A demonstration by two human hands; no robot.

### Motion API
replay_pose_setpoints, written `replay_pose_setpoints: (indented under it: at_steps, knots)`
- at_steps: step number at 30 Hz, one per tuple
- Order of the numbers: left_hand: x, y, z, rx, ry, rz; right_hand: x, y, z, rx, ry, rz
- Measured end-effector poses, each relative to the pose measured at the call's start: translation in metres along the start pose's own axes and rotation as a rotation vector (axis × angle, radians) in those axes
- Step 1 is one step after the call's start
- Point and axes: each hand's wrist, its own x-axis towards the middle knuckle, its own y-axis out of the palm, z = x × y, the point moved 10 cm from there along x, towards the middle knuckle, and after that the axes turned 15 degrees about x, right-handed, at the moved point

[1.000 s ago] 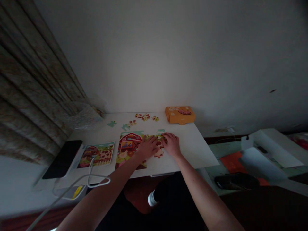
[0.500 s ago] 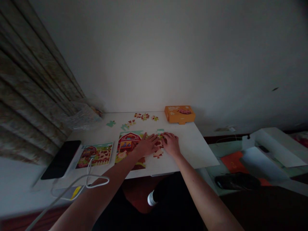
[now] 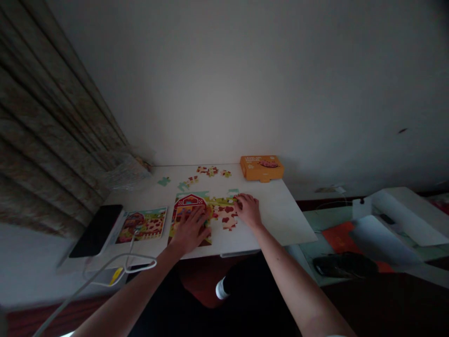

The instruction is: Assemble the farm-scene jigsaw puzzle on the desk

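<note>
A partly joined jigsaw puzzle (image 3: pixel 228 219) with a red barn and a brown-spotted cow lies on the white table. My left hand (image 3: pixel 190 230) rests with fingers spread over its barn part, hiding some of the picture. At the puzzle's right edge, the curled fingers of my right hand (image 3: pixel 249 209) pinch a small yellow-green puzzle piece (image 3: pixel 235 199), mostly covered by them. Just beyond those fingertips is a pale teal piece (image 3: pixel 233 191). Several loose pieces (image 3: pixel 212 172) lie farther back, and a teal one (image 3: pixel 164 181) sits at the back left.
An orange puzzle box (image 3: pixel 262 168) stands at the back right. On the left are a picture card (image 3: pixel 149 223) with a white cable (image 3: pixel 140 258) across it, a black-screened tablet or phone (image 3: pixel 96 230) and clear plastic wrapping (image 3: pixel 124 173). The wall closes off the back.
My left hand has moved left and toward me, from the puzzle's middle onto the barn, uncovering the green field and cow. My right hand has stayed nearly in place.
</note>
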Motion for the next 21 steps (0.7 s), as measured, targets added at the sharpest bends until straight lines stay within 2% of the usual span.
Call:
replay_pose_setpoints:
  at_steps: [2,5,11,18,21]
  knots:
    - [-0.016,-0.002,0.005,0.003,-0.01,0.006,0.0,0.0,-0.003,0.011,0.009,-0.014]
    - [-0.026,-0.003,0.006,-0.006,-0.014,0.029,0.002,-0.002,-0.012,0.055,0.047,-0.053]
    - [-0.024,-0.013,0.008,-0.055,-0.02,-0.029,0.006,-0.005,-0.031,0.221,0.096,-0.112]
    - [-0.022,-0.023,0.008,-0.065,-0.041,-0.062,0.009,-0.009,-0.034,0.28,0.129,-0.125]
    - [-0.022,-0.024,0.007,-0.055,-0.043,-0.063,0.007,-0.014,-0.039,0.441,0.209,-0.18]
